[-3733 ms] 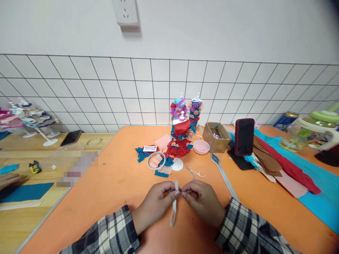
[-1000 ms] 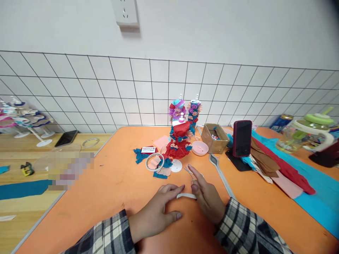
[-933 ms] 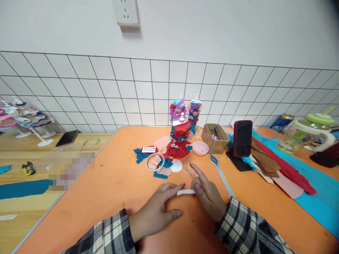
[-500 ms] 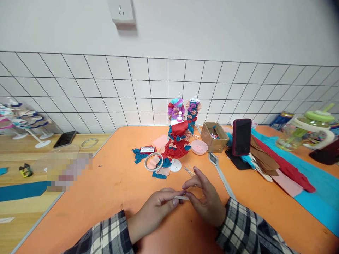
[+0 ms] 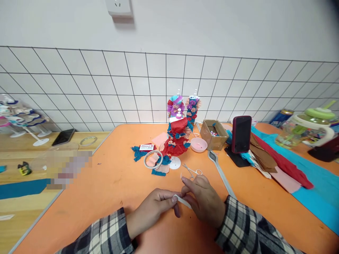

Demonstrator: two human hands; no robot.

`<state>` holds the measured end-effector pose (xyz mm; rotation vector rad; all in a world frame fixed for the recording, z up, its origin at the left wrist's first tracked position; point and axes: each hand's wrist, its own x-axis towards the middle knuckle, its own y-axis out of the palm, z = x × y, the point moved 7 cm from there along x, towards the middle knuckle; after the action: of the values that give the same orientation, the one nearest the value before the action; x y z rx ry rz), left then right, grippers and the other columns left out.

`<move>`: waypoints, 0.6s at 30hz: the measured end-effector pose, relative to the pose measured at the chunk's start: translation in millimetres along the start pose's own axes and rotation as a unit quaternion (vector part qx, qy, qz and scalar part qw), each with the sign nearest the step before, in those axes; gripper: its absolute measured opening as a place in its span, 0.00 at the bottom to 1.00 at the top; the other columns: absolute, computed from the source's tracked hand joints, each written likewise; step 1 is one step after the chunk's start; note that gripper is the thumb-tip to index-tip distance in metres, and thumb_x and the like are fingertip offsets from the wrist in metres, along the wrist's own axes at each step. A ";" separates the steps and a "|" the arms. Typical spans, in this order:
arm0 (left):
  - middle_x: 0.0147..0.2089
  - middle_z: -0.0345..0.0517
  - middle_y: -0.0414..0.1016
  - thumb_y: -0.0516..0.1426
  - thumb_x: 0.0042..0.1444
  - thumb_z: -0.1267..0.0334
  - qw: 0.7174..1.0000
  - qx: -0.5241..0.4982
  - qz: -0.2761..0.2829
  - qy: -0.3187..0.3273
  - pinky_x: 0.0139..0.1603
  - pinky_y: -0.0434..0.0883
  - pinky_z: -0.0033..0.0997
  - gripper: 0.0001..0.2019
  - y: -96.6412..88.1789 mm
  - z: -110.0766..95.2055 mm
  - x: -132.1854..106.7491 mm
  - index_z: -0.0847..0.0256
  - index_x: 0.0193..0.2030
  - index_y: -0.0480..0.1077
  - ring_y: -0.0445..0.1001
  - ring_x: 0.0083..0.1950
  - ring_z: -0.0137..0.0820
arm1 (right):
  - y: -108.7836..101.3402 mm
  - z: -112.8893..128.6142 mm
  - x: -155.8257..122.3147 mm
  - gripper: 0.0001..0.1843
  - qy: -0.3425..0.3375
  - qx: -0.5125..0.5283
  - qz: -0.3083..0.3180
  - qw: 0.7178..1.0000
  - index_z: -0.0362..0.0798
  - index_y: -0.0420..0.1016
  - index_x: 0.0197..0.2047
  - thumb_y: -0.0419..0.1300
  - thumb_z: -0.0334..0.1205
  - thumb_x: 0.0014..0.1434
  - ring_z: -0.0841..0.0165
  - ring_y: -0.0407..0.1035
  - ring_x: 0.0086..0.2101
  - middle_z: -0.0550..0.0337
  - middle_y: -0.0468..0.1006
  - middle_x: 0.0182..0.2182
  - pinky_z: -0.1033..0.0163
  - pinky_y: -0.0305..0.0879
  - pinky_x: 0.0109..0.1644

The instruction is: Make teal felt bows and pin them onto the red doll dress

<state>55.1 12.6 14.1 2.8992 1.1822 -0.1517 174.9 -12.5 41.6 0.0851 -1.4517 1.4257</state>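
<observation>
My left hand (image 5: 155, 210) pinches a narrow white strip (image 5: 183, 201) between thumb and fingers, low over the orange table. My right hand (image 5: 205, 201) meets it from the right, with its thumb at the strip's other end and its fingers curled. A small pale, see-through scrap (image 5: 181, 175) shows by the tip of a right finger; I cannot tell what it is. Just beyond my right hand lies a pair of scissors (image 5: 197, 171). A tape roll (image 5: 153, 160) rests on blue and pink fabric scraps (image 5: 160, 173), next to a white disc (image 5: 175, 163).
A small form in a red ruffled dress (image 5: 177, 144) stands at the back, before two other dressed forms. To its right are a pink bowl (image 5: 198, 145), a cardboard box (image 5: 214, 135), a grey strap (image 5: 221, 174), a propped phone (image 5: 241, 134), folded fabrics (image 5: 286, 158) and a lidded jug (image 5: 299, 132).
My right hand has come down and its raised fingers have curled in. The white strip now slants down to the right and shows more of its length. More of the scissors is visible.
</observation>
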 end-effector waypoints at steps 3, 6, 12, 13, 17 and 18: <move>0.29 0.47 0.78 0.50 0.61 0.49 1.000 0.005 -0.018 0.005 0.44 0.66 0.31 0.23 -0.5 2.0 0.3 0.65 0.30 0.77 0.74 0.35 0.34 | 6.9 -0.9 -4.2 0.35 0.002 -0.022 0.017 1.000 0.50 0.41 0.68 0.51 0.29 0.62 0.67 0.67 0.31 0.61 0.78 0.34 0.57 0.60 0.42; 0.25 0.45 0.76 0.51 0.61 0.49 0.999 0.003 -0.041 0.002 0.39 0.66 0.29 0.22 -0.8 6.3 0.0 0.65 0.35 0.78 0.72 0.30 0.31 | 11.9 -3.2 -7.9 0.34 0.020 -0.036 0.020 0.999 0.47 0.43 0.67 0.50 0.28 0.61 0.66 0.66 0.31 0.58 0.78 0.35 0.55 0.60 0.43; 0.21 0.42 0.69 0.51 0.60 0.49 0.997 0.007 -0.069 -0.019 0.30 0.63 0.26 0.22 -1.7 20.6 1.8 0.66 0.35 0.77 0.66 0.25 0.28 | 20.2 -4.3 -7.7 0.30 0.059 -0.042 0.049 0.996 0.44 0.49 0.65 0.49 0.27 0.59 0.65 0.65 0.32 0.57 0.75 0.35 0.54 0.60 0.44; 0.21 0.41 0.69 0.51 0.60 0.49 0.997 0.012 -0.078 -0.018 0.29 0.63 0.26 0.22 -3.0 21.8 2.3 0.66 0.33 0.77 0.65 0.24 0.28 | 21.0 -4.4 -7.0 0.30 0.068 -0.040 0.052 0.995 0.44 0.50 0.65 0.49 0.27 0.59 0.65 0.65 0.32 0.57 0.75 0.35 0.53 0.60 0.44; 0.20 0.41 0.67 0.50 0.61 0.50 0.993 0.021 -0.117 -0.005 0.30 0.61 0.27 0.23 -8.1 21.3 3.0 0.66 0.27 0.74 0.64 0.24 0.28 | 21.5 -10.5 -4.1 0.31 0.156 0.022 0.049 0.986 0.46 0.49 0.64 0.48 0.26 0.59 0.63 0.66 0.36 0.57 0.74 0.35 0.52 0.61 0.46; 0.19 0.40 0.66 0.50 0.61 0.50 0.991 0.024 -0.130 -0.001 0.31 0.62 0.28 0.23 -9.7 20.3 2.6 0.66 0.26 0.74 0.64 0.24 0.27 | 21.9 -13.0 -4.1 0.31 0.187 0.054 0.046 0.980 0.47 0.49 0.64 0.48 0.26 0.58 0.63 0.67 0.37 0.57 0.74 0.35 0.52 0.61 0.47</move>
<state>48.4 20.4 -6.0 2.7699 1.5734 -0.1849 169.8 1.4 20.4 -0.1766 -1.0814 1.5029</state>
